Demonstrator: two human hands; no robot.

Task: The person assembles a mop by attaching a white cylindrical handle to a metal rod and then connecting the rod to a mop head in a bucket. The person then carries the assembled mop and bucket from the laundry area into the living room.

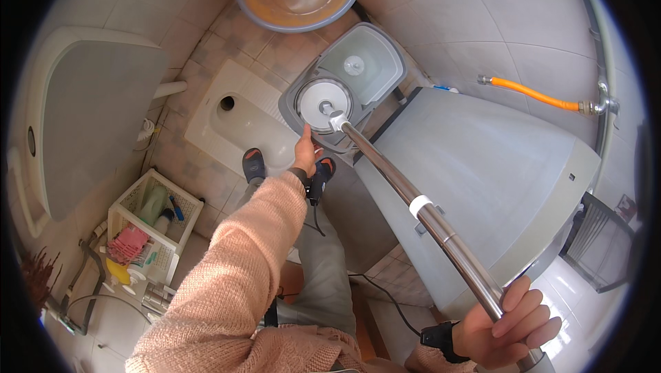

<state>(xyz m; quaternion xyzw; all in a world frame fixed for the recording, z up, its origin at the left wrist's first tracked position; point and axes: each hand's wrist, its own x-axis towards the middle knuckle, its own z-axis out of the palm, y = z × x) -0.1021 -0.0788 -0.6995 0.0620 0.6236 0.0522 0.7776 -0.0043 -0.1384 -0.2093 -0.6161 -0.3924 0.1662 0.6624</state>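
A spin mop's steel pole [392, 168] slants from the lower right to the grey mop bucket [377, 48]. Its white round head [322, 106] sits in the bucket's round spin basket. Low at the right, my right hand [508, 325] has its fingers loosely around the upper pole, beside the grey grip end. My left hand [306, 151] is at the bucket's near edge, one finger stretched toward the rim and the others partly hidden. Whether it touches the rim, I cannot tell. The bucket's second compartment holds some water and a white round fitting [353, 65].
A squat toilet [244, 118] lies left of the bucket. A large grey appliance [475, 166] stands right, below an orange hose [533, 92] on the wall. Behind is a basin [296, 18]. White baskets [180, 221] of bottles and pink cloth stand at left. Black cables hang near my legs.
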